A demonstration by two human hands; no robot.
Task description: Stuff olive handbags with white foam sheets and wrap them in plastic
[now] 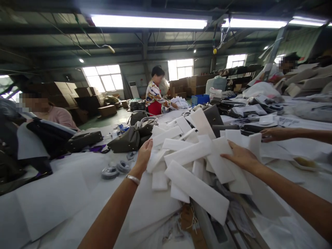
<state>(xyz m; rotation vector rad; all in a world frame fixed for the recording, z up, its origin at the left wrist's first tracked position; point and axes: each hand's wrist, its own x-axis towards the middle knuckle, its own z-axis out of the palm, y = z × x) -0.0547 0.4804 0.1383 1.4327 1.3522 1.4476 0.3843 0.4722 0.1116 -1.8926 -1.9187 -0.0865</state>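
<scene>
A loose heap of white foam strips [197, 190] lies on the work table in front of me, the strips overlapping at many angles. My left hand [144, 155], with a silver bangle at the wrist, is at the heap's left edge; its fingers are stretched out and seem to rest against the strips. On the other side, my right hand [241, 157] lies over the heap's right edge, fingers extended and thumb apart, touching the strips there. Neither hand is closed around a strip. Below the heap, a brown tag with string [190, 221] and some plastic-wrapped pieces stick out.
A co-worker's hand [275, 134] reaches in from the right. Dark handbags [126, 141] and grey rolled straps [110, 172] sit left of the heap. White sheets [55, 193] cover the near left table. A person [155, 91] works across the table, another [58, 116] at left.
</scene>
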